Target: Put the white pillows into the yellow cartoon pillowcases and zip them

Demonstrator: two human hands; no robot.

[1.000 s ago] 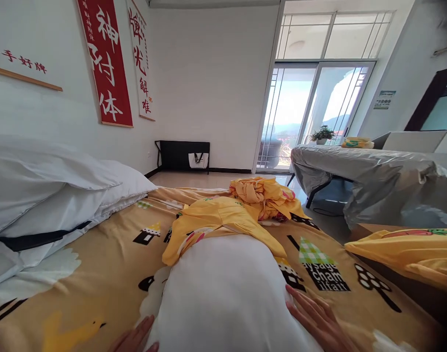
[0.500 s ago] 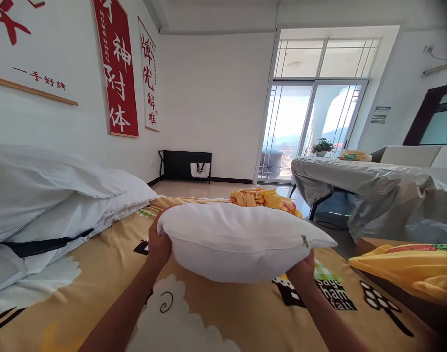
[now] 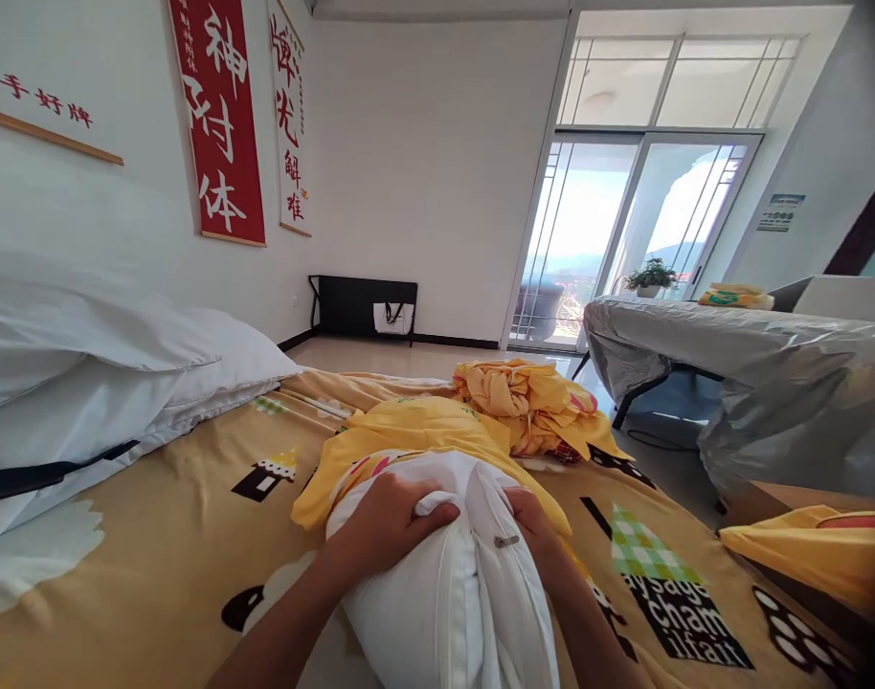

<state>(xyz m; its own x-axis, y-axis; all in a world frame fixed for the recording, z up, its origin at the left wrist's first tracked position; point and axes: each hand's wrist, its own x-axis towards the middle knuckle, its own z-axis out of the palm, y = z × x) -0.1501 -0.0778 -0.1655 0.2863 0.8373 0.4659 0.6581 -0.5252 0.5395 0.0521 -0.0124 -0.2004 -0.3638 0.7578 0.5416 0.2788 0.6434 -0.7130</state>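
Squishing the soft white pillow insert [image 3: 437, 574] folded on the yellow printed bedsheet [image 3: 157, 536], left hand [image 3: 394, 522] and right hand [image 3: 527, 512] both clamped on its bunched end; looks light and floppy, best gripped there beside the yellow pillowcase [image 3: 409, 431].

A home bedroom: printed bed sheet [image 3: 157, 536], white pillows [image 3: 107, 364], balcony door [image 3: 610, 239].

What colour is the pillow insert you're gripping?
Plain white pillow insert, clearest in the head view.
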